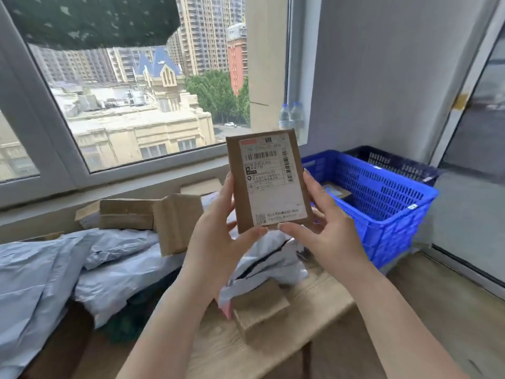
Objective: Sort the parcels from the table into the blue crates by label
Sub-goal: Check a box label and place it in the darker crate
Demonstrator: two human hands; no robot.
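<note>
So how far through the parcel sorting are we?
Early on, it seems. Done: at least one parcel already lies in the bright blue crate; the darker crate behind it can't be seen into. In hand: the left hand and right hand hold a brown parcel upright, label facing the camera. Left: grey mailer bags and several cardboard boxes on the table.

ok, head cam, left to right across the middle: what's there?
Grey mailer bags → cardboard boxes → left hand → held parcel → right hand → bright blue crate → dark crate.
</note>
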